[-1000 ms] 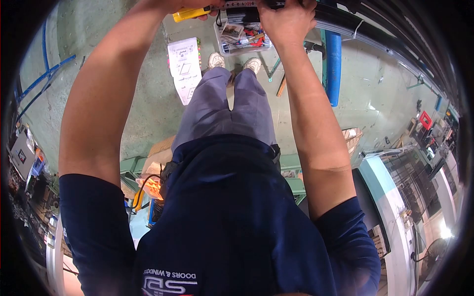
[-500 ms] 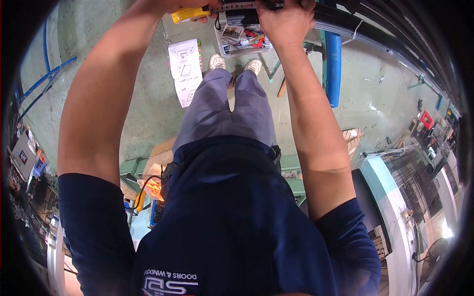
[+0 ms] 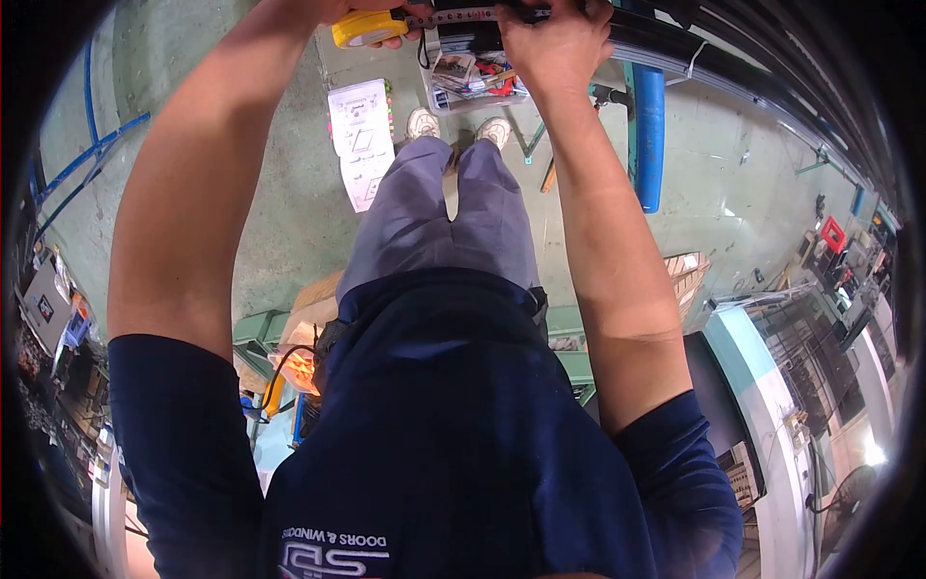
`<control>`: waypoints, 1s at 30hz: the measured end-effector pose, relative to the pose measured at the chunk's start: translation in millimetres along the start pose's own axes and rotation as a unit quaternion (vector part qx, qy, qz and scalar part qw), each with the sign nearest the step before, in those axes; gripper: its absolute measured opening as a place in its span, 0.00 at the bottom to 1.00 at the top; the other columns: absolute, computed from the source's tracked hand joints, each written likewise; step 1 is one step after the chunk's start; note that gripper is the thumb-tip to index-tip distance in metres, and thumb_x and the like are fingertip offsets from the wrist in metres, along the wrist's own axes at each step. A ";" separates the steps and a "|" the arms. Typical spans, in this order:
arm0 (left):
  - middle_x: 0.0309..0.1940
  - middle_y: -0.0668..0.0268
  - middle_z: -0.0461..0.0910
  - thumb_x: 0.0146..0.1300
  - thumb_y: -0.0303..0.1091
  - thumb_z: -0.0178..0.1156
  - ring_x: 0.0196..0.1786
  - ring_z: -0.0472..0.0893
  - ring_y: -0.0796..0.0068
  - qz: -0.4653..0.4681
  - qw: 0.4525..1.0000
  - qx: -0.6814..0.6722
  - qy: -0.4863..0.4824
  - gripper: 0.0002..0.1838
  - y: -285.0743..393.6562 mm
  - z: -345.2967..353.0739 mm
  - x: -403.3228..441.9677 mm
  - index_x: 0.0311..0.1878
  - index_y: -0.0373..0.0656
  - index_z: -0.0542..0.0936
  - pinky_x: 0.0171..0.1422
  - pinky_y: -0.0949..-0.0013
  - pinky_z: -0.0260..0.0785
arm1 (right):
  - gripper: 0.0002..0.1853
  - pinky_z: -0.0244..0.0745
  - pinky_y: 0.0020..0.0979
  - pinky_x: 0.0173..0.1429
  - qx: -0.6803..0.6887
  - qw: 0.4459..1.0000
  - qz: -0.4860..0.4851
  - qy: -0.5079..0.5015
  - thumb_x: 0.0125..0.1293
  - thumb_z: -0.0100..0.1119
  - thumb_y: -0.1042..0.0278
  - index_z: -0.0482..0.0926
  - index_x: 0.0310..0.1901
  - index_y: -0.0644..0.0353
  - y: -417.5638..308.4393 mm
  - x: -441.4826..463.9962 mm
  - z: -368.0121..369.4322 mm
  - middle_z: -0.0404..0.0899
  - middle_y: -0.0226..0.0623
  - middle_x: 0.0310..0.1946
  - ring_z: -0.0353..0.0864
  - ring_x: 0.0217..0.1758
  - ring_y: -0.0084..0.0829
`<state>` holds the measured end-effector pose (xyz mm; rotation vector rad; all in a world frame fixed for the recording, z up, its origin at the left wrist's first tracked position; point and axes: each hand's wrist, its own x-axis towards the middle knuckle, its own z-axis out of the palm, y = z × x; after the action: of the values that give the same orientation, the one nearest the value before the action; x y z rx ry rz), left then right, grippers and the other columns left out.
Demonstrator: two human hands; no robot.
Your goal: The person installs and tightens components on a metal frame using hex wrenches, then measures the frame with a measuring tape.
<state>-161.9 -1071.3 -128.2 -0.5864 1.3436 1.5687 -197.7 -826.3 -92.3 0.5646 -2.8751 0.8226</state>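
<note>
At the top of the head view my left hand (image 3: 417, 12) is closed around a yellow tape measure (image 3: 365, 29), and the frame edge cuts off part of the hand. The pulled-out blade (image 3: 458, 15) runs from the case toward my right hand (image 3: 557, 46). That hand is closed, with its fingers curled at the far part of the blade, over a long black profile (image 3: 666, 53). Its fingertips are partly hidden, so I cannot tell whether it grips the blade, the profile or both.
Below the profile is a clear plastic bin (image 3: 475, 92) of pens and small tools. Printed drawing sheets (image 3: 362, 145) lie near my shoes (image 3: 422, 124). A blue pipe (image 3: 649, 140) stands at right, and a fan (image 3: 854, 490) is at lower right.
The tape measure case has shifted slightly left and turned to show more of its side. More blade shows between the hands. My right hand has barely moved.
</note>
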 end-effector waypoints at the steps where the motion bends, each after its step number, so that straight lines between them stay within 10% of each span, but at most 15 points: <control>1: 0.35 0.61 0.86 0.58 0.28 0.72 0.36 0.85 0.69 0.000 1.000 0.000 0.000 0.15 0.4 -0.2 -0.4 0.48 0.38 0.83 0.37 0.66 0.80 | 0.16 0.70 0.56 0.60 0.000 1.000 0.000 0.000 0.48 0.76 0.60 0.82 0.38 0.52 -0.6 -0.1 -0.4 0.78 0.55 0.49 0.72 0.61 0.57; 30: 0.35 0.60 0.86 0.58 0.28 0.72 0.36 0.85 0.68 -0.002 1.000 0.012 0.016 0.15 0.9 10.1 -11.6 0.48 0.38 0.83 0.39 0.65 0.80 | 0.16 0.68 0.57 0.59 -0.002 1.000 -0.003 0.012 0.48 0.75 0.61 0.82 0.38 0.52 0.8 -1.6 1.8 0.78 0.53 0.47 0.71 0.61 0.57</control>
<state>-155.4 -1065.8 -115.2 -0.6024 1.3830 1.5434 -196.5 -826.1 -94.6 0.5600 -2.8512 0.8178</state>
